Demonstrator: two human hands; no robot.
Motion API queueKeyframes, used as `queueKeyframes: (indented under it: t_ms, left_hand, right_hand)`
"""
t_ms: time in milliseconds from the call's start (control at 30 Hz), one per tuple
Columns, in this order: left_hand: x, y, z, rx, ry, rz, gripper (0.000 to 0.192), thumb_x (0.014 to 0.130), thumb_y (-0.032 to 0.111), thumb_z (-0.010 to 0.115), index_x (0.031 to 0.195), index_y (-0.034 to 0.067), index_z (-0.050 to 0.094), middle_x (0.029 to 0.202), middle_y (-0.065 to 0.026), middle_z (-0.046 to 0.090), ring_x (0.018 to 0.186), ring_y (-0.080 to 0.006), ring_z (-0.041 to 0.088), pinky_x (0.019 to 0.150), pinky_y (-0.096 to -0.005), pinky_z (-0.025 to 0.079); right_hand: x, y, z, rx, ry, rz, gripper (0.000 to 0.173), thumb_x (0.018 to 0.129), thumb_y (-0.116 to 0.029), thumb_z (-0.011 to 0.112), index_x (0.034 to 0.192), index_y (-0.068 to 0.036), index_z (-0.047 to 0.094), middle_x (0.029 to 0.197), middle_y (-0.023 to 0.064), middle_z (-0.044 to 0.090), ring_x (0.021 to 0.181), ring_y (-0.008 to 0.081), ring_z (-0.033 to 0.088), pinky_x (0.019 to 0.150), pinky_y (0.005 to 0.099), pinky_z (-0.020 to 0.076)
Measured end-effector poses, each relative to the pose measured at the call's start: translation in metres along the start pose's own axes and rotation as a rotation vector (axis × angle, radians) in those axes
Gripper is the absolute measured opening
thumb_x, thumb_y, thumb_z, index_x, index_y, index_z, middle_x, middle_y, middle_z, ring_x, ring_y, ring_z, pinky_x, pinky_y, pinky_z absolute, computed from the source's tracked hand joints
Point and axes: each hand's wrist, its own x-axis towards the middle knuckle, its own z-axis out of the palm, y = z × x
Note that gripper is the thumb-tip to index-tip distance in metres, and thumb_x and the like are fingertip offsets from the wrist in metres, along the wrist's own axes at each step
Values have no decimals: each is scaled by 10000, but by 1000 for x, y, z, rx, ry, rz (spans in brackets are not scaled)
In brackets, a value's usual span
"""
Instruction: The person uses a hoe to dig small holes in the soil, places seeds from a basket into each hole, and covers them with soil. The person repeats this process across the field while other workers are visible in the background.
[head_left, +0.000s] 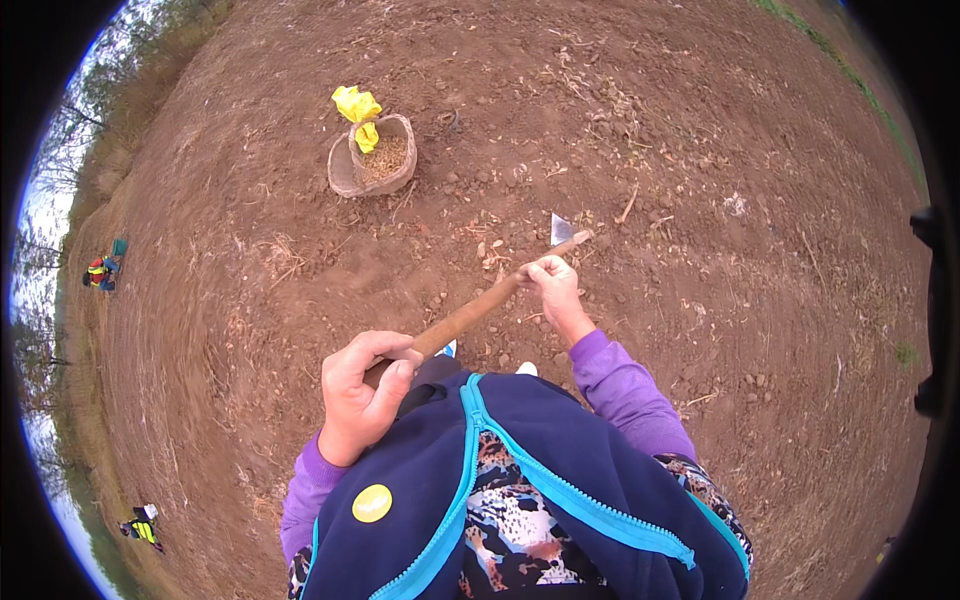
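A long wooden handle of a hoe-like tool slants from lower left to upper right in front of me. My left hand is closed around its lower-left end, near my waist. Farther up the shaft, my right hand pinches it between thumb and fingers. A flat grey metal blade shows just behind the shaft's far end, above the soil; how the two join is hidden. A wicker basket with a hoop handle stands beyond, partly filled with what look like peanuts. Yellow cloth or plastic hangs over its handle.
Brown, cloddy soil with dry stalks and scattered pods surrounds me. My shoe tips show below the shaft. Far left, a person in a bright vest crouches beside a green container; another person is lower left near a white container.
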Motion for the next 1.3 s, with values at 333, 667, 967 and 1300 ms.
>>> queueKeyframes:
  t_ms: [333,667,967,1300]
  left_hand:
    - [-3,-4,-4,56,-37,-12,203,852,130,624,970,-35,607,834,-134,669,769,-187,674,677,-279,528]
    - [-10,-13,-9,35,3,-36,215,865,136,614,998,-33,600,864,-127,669,804,-191,671,722,-288,523]
    - [-15,-45,-44,96,181,-275,210,886,43,553,1085,-23,573,952,-120,668,881,-184,657,787,-293,508]
    - [63,-56,-110,557,-226,-622,242,754,13,629,994,-13,642,801,-154,669,694,-196,670,648,-298,513]
  right_hand:
    - [-51,43,-41,-34,241,400,196,945,-246,519,974,-54,542,877,107,634,713,216,637,633,370,542]
    - [-55,56,-55,-73,300,423,215,923,-282,578,878,-76,531,809,91,623,648,212,624,581,360,546]
    - [-48,62,-73,75,285,622,146,942,-208,520,948,-64,539,862,95,625,722,233,633,653,392,557]
    - [39,113,-62,142,348,816,302,947,-252,513,1137,-19,478,1081,187,565,956,326,589,818,468,520]
